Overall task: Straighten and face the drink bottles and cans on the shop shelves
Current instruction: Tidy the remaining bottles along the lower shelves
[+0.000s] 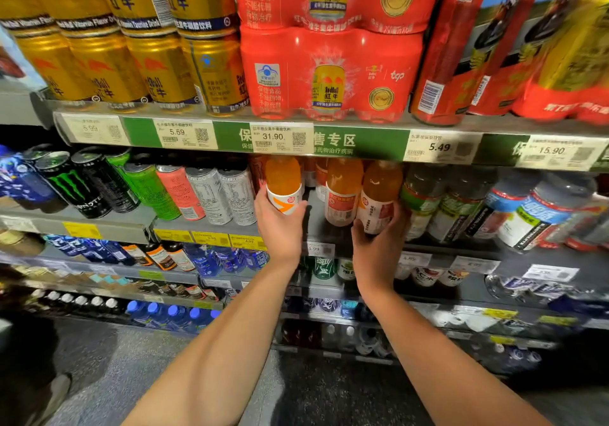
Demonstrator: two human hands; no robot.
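Two bare arms are stretched out from the bottom of the head view toward the shelf (329, 237). One orange bottle (283, 183) is gripped by the left hand (278, 224), with the fingers curled round its lower part. Another orange bottle (379, 198) is held low down by the right hand (379, 247), with the fingers wrapped round its base. A third orange bottle (342, 191) is left standing between them, untouched. All three are kept on the second shelf, just under the green price strip (359, 143). Silver cans (224, 195) are lined up to the left. These bottles are probably full, so they may feel heavy, hard and smooth. They are best held round the middle, where the label is.
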